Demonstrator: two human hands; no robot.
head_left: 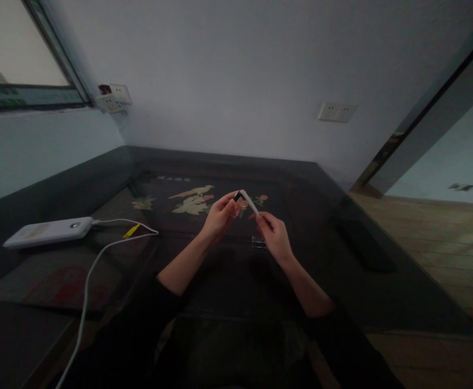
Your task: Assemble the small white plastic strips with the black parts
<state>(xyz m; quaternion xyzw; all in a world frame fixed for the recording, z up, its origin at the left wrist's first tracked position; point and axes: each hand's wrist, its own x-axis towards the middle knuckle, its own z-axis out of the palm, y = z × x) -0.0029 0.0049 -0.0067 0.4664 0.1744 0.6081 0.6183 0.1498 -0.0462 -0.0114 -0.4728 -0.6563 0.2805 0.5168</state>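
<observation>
Over the dark table, my left hand pinches a small black piece between its fingertips. My right hand grips the lower end of a thin white stick-like thing, which slants up to the left. Its upper end meets the black piece, and I cannot tell whether the two are joined. A small dark object with pale stripes lies on the table just left of my right hand. The picture is too dim to tell its kind.
The dark table carries a bird-and-flower picture. At left lies a white power bank with a white cable and yellow tag. A flat black object lies at right. Wall sockets sit behind.
</observation>
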